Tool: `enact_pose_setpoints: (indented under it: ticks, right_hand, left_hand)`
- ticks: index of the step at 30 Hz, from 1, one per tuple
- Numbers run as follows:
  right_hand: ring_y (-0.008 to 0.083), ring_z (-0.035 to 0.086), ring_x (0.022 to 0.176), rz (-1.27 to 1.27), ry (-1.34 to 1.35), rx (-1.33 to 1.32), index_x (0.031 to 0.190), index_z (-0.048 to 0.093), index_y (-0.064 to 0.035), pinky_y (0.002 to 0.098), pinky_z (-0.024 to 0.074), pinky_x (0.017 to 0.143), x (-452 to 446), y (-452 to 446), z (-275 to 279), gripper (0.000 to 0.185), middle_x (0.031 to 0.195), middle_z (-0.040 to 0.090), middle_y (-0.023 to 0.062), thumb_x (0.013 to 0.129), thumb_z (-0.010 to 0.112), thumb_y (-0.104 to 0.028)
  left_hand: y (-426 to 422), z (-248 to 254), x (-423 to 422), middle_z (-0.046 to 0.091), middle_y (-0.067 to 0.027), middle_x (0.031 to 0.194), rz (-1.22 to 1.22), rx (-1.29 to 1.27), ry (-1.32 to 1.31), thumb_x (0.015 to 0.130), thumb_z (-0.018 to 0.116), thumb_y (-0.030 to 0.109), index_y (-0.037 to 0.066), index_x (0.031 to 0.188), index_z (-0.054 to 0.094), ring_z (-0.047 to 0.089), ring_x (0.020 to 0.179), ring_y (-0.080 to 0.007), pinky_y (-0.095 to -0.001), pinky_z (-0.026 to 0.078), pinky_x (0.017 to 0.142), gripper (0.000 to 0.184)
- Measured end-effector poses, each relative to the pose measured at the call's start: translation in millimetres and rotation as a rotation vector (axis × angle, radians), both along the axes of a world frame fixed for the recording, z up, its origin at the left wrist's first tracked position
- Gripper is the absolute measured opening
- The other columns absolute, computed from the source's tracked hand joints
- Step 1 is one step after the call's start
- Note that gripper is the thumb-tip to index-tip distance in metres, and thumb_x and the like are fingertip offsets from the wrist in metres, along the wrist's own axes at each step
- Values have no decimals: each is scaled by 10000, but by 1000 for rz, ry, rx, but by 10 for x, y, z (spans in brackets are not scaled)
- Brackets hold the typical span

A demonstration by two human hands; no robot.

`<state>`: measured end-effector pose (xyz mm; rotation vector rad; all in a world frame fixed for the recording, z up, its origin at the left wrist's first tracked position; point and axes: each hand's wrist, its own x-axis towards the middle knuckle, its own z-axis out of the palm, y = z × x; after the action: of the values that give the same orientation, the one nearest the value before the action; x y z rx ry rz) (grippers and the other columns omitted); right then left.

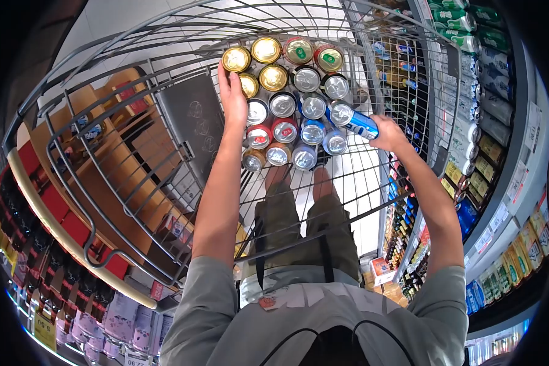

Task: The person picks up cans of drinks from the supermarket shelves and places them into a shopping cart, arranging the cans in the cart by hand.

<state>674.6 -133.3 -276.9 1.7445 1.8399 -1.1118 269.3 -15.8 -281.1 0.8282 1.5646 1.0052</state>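
Note:
My right hand (pixel 387 133) is wrapped around the bottom end of a blue can (pixel 360 124), which lies tilted with its silver top against the group of cans. My left hand (pixel 232 101) is open, its stretched fingers resting along the left side of the group, beside a gold-topped can (pixel 236 60). Several upright cans stand in close rows inside a wire shopping cart (pixel 158 52). Among them are a can with a green tab (pixel 299 51), a red-rimmed can (pixel 259 136) and a silver-blue can (pixel 304 157).
A grey panel (pixel 192 116) forms part of the cart's left side, near its pale handle (pixel 73 238). Shelves of drinks line the right, with green cans (pixel 454 19) and a price rail (pixel 515 177). Dark bottles (pixel 52 259) stand at lower left.

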Motion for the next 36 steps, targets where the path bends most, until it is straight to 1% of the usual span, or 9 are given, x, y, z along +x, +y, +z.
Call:
enact_pose_setpoints:
  ticks: [2,10,20,24,27,30,32,33,36]
  right_hand:
    - [397,614,1109,-125,162,-56,1170,631,-69,439,521,965,-6,-7,154,613,1127,639,181,611,823,-230]
    - [420,593,1143,-241,321,22,1108,651,-60,449,488,1021,-228,-1,290,539,1112,682,197,625,817,-232]
    - [427,594,1110,-331,192,-64,1170,631,23,415,480,1024,-728,-19,400,669,1162,597,271,689,847,-390]
    - [169,658,709,-586,264,-30,1416,463,49,286,542,510,-1003,-190,243,840,1273,507,209,796,854,-361]
    - [139,636,631,-671,305,45,1394,480,58,278,522,471,-1038,-291,122,820,1315,483,225,780,870,-321]
    - [232,679,916,-766,389,-2,1461,380,71,327,591,720,-1020,-414,-19,979,1423,410,252,728,910,-304]
    - [406,353,1424,-811,325,74,1545,156,85,424,308,1192,-1227,-360,262,1270,1518,327,320,647,934,-364]
    - [405,290,1456,-787,313,43,1562,36,64,419,270,1212,-1286,-340,340,1375,1550,252,313,619,952,-338]
    - [413,284,1456,-787,302,70,1565,14,57,421,268,1212,-1418,-320,473,1403,1547,244,310,601,961,-320]
  left_hand:
    - [-14,-15,9,374,-136,1584,8,3,-9,1090,436,315,85,1590,269,375,1435,-236,-350,287,1174,574]
    - [-23,-43,16,365,-144,1588,21,19,-27,1090,435,296,70,1588,264,362,1443,-239,-352,274,1181,573]
    - [-16,-31,40,352,-151,1595,41,5,-7,1089,437,286,58,1586,259,348,1453,-244,-352,257,1190,575]
    - [-23,-53,30,342,-156,1601,36,30,20,1086,440,292,59,1588,253,332,1464,-257,-357,236,1200,584]
    - [-27,-29,25,332,-158,1607,25,24,28,1086,434,296,60,1590,247,320,1471,-264,-362,227,1204,587]
    - [-26,-53,16,326,-157,1610,27,31,-11,1086,425,291,61,1592,243,315,1474,-266,-363,225,1205,585]
    - [-44,-83,17,325,-154,1610,27,42,-29,1086,419,283,62,1593,241,314,1474,-265,-362,225,1204,581]
    - [-44,-69,17,324,-153,1611,27,49,-35,1086,416,279,63,1593,240,314,1473,-264,-362,225,1204,578]
    - [-34,-34,20,323,-151,1610,27,39,-50,1088,412,272,66,1595,236,317,1471,-259,-360,228,1202,575]
